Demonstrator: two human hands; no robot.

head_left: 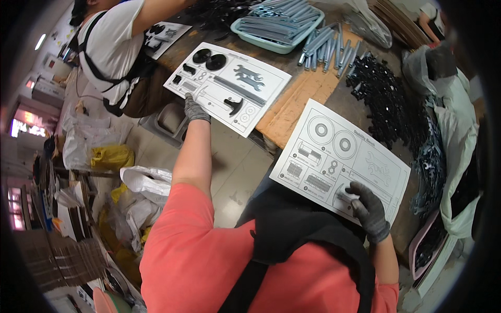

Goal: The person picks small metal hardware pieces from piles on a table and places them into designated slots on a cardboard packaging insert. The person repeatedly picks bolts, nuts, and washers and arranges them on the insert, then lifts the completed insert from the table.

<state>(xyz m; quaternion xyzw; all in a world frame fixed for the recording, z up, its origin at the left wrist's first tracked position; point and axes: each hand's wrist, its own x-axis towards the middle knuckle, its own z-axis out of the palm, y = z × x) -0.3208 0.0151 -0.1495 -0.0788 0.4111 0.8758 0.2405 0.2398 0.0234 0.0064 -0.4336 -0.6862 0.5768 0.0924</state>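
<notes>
My gloved left hand [196,108] reaches out to the near edge of a white printed card [272,82], its fingers over the edge and its thumb hidden. That card bears black discs [216,62], grey wrenches [249,77], a long metal tube [239,91], a black T-shaped knob [233,107] and small black pieces [188,68]. In front of me lies a second printed card [324,145] with outline drawings and no parts that I can make out on it. Above its near right part is my gloved right hand [369,213], thumb and forefinger apart, nothing visible between them.
A pale green tray [284,49] of metal tubes stands at the back, more loose tubes [326,48] beside it. Heaped black parts [383,99] and wrenches [429,172] cover the table's right side. A co-worker [112,49] is at the left near another card [175,32].
</notes>
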